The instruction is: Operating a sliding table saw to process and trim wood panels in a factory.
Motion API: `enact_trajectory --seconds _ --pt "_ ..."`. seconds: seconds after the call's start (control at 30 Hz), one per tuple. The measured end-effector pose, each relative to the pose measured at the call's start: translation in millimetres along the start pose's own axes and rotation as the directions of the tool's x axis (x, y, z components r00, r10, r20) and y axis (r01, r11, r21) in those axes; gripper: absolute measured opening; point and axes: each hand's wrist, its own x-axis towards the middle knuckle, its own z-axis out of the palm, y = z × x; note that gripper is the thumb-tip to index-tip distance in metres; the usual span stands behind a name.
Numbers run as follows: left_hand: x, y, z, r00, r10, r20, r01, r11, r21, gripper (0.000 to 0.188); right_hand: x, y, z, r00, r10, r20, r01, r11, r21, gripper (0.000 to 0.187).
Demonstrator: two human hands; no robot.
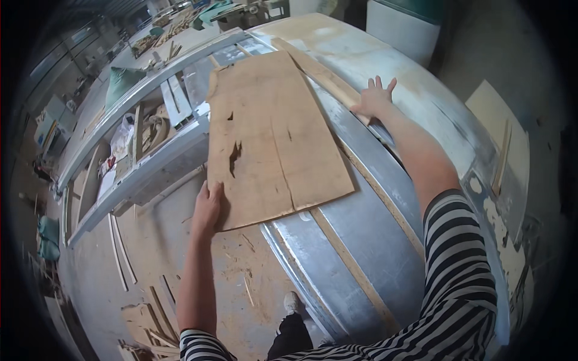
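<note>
A wide wooden board (pixel 265 126) with ragged dark holes and a long crack lies across the grey metal machine bed (pixel 355 228), its near left corner jutting past the bed's edge. My left hand (pixel 208 206) grips that corner, thumb on top and the other fingers hidden beneath. My right hand (pixel 376 99) is open, fingers spread, away from the board. It is at the long wooden strip (pixel 322 73) that runs along the board's right side; whether the palm touches the strip I cannot tell.
A grey metal frame (pixel 144 165) with openings holding odds and ends extends on the left. Beyond the strip is a pale, stained tabletop (pixel 385 63). Wood offcuts (pixel 153 325) and sawdust (pixel 250 277) lie on the floor at lower left. A pale panel (pixel 503 156) leans at the right.
</note>
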Motion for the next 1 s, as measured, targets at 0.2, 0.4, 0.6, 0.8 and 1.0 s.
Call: enact_trajectory --seconds 0.2,0.4,0.6,0.8,1.0 --pt "7 -8 25 0.997 0.0 -0.081 0.009 0.994 0.111 0.06 3 -22 -6 0.996 0.047 0.077 -0.07 0.943 0.324 0.049" --pt "7 -3 33 0.993 0.007 -0.119 0.017 0.98 0.198 0.072 -74 -2 -72 0.964 -0.003 0.266 -0.266 -0.014 0.964 0.047" --pt "-3 -7 41 0.996 0.07 -0.05 -0.066 0.993 0.093 0.067 -273 49 -64 0.964 -0.178 0.199 -0.26 -0.459 0.85 0.046" --pt "-160 -12 64 0.988 0.061 -0.14 -0.064 0.998 -0.012 0.057 -511 78 -20 0.998 0.024 0.062 -0.048 -0.386 0.921 0.041" --pt "-381 -22 79 0.987 0.109 -0.114 -0.124 0.983 -0.132 0.049 -620 62 16 0.999 0.038 0.036 -0.014 -0.461 0.887 0.043"
